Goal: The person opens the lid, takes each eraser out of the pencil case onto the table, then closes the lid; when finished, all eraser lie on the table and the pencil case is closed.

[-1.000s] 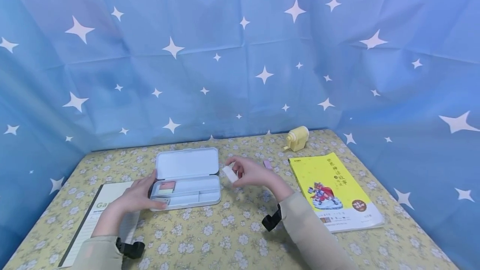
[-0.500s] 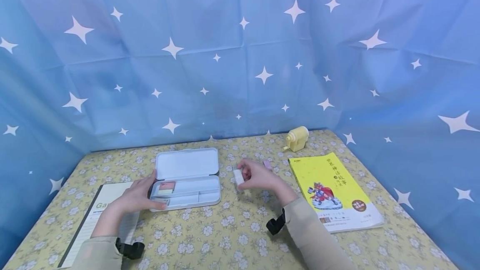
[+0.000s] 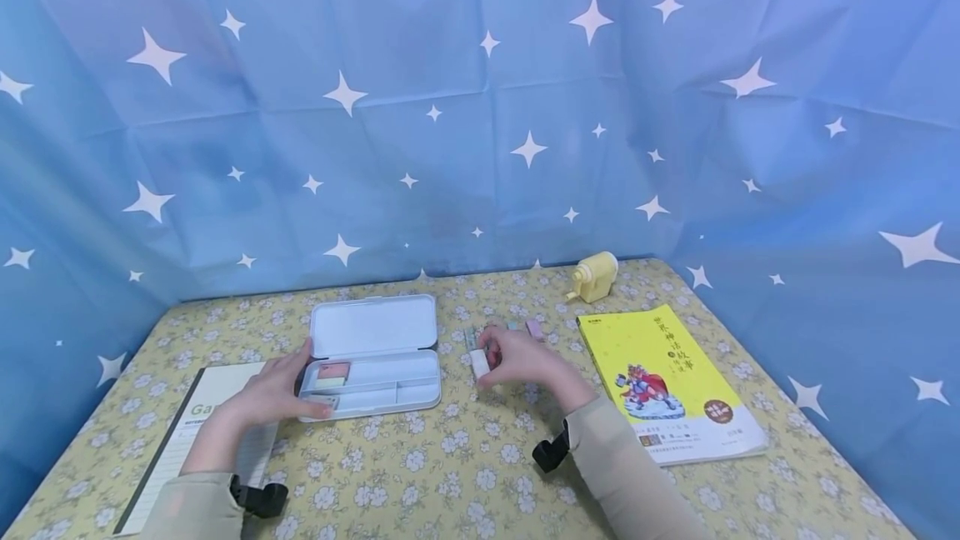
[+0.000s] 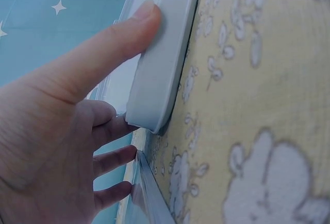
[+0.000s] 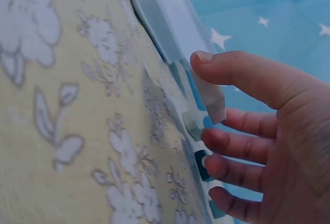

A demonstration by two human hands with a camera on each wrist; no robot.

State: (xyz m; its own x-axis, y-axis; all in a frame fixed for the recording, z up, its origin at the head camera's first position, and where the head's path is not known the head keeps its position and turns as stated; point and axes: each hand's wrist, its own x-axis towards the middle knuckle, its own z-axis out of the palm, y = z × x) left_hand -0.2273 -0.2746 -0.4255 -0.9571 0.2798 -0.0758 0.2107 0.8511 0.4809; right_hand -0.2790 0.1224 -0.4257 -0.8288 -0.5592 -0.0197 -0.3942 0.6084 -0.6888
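A white pencil case [image 3: 418, 394] lies with its lid [image 3: 373, 327] raised. My left hand [image 3: 273, 390] holds its left end, thumb [image 4: 142, 25] on the front wall and fingers around the side. Inside the left compartment are a pink and pale-yellow block [image 3: 333, 372] and a small whitish block [image 3: 326, 401], partly behind the thumb. Right of the case, my right hand [image 3: 517, 357] pinches a white eraser [image 3: 479, 363] between thumb and index finger. In the right wrist view the eraser [image 5: 210, 94] tilts close over the table, its far end hidden by the thumb.
Small blocks lie around the right hand: a greenish one [image 3: 470, 337], a teal one [image 3: 512, 326] and a purple one [image 3: 534, 329]. A yellow pencil sharpener [image 3: 594, 277] stands at the back. A yellow book [image 3: 667, 382] lies right, a notebook [image 3: 202, 432] under the left forearm.
My right hand has moved right, away from the pencil case, and slightly lower with the white eraser. The greenish and teal blocks now show behind it. My left hand stays on the case.
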